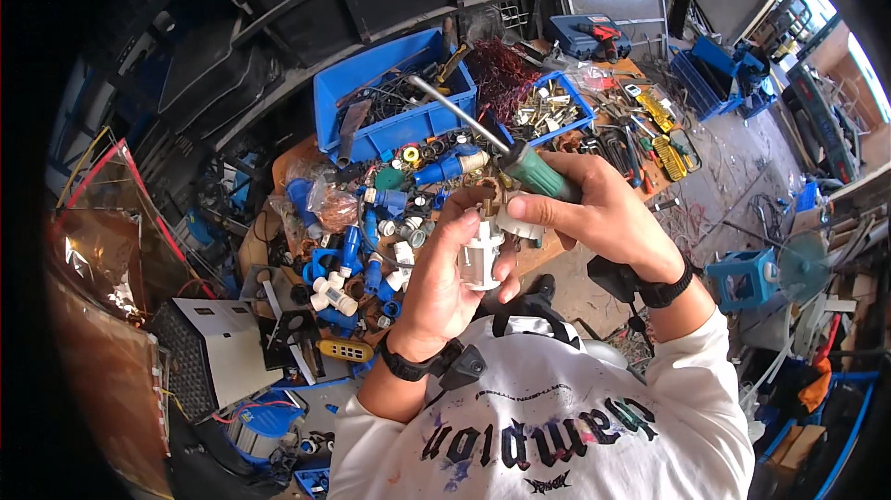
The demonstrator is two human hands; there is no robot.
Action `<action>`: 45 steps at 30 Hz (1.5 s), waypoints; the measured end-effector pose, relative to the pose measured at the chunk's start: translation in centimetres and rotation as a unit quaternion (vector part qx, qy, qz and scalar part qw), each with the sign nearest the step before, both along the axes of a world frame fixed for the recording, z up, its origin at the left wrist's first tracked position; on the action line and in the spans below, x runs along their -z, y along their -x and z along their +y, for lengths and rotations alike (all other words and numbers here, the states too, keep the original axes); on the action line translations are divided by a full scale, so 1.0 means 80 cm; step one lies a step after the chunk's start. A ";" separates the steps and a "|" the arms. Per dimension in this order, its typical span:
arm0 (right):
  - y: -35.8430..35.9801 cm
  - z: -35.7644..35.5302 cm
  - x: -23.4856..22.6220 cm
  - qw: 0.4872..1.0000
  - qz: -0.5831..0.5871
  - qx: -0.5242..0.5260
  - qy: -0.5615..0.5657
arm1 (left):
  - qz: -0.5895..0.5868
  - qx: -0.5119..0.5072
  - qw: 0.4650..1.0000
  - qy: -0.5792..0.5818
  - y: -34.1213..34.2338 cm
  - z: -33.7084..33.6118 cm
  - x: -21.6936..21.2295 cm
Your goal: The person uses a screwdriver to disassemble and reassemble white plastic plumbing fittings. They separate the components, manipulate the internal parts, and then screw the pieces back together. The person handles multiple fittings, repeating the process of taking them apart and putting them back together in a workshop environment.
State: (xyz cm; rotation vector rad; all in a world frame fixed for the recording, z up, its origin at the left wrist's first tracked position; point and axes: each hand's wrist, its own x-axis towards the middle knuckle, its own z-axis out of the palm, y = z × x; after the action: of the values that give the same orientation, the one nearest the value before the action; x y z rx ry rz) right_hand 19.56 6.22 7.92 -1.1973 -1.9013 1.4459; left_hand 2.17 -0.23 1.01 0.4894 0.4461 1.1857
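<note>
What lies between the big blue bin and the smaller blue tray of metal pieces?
The head view shows a tangle of dark red wire there. In the picture, the green-handled tool in the right hand passes just below it.

A red-and-black power drill [605,38] sits by a blue case [568,33] at the far right corner of a cluttered table [633,70], hand tools [632,152] line its right edge, and a large blue bin [408,133] stands toward the far left.

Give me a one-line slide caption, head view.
Left hand holding a white plastic part, right hand holding a green-handled screwdriver, near blue and white fittings.
</note>
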 end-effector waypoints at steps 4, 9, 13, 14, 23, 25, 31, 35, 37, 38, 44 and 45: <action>0.006 0.000 -0.004 0.998 0.013 -0.020 -0.058 | -0.026 -0.013 1.000 0.002 0.002 0.004 -0.003; 0.007 0.004 0.006 0.999 0.053 0.006 -0.012 | 0.012 -0.041 0.999 -0.030 0.002 0.005 -0.004; 0.009 0.005 0.014 0.995 0.098 0.027 -0.002 | 0.014 -0.059 0.998 -0.018 0.001 0.005 -0.005; 0.009 0.005 0.017 0.993 0.114 0.033 0.009 | 0.004 -0.065 0.998 -0.013 0.000 0.006 -0.006; 0.001 0.000 0.032 0.974 0.212 0.061 0.043 | -0.026 -0.154 0.988 -0.009 0.001 0.014 -0.012; 0.000 -0.002 0.035 0.968 0.233 0.071 0.059 | -0.029 -0.178 0.984 -0.007 -0.001 0.017 -0.013; 0.019 -0.009 0.051 0.963 0.256 0.070 -0.052 | -0.036 -0.135 0.990 -0.002 -0.007 0.020 -0.012; 0.022 -0.014 0.039 0.967 0.240 0.072 -0.045 | -0.009 -0.148 0.988 0.032 -0.013 0.018 -0.017; 0.025 -0.013 0.037 0.960 0.250 0.081 -0.093 | -0.018 -0.146 0.989 0.034 -0.015 0.017 -0.021; 0.022 -0.008 0.039 0.963 0.216 0.078 -0.142 | -0.020 -0.145 0.989 0.030 -0.015 0.018 -0.023; 0.011 0.007 0.030 0.953 0.119 0.031 -0.275 | -0.026 -0.127 0.991 0.021 -0.009 0.015 -0.022; 0.009 0.008 0.030 0.948 0.109 0.018 -0.299 | -0.024 -0.120 0.992 0.018 -0.009 0.015 -0.021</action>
State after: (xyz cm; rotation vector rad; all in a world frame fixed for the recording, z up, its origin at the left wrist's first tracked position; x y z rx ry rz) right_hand 18.83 6.90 5.50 -0.7442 -1.9410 0.8337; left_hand 2.88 0.98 2.70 0.3814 0.4936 1.4144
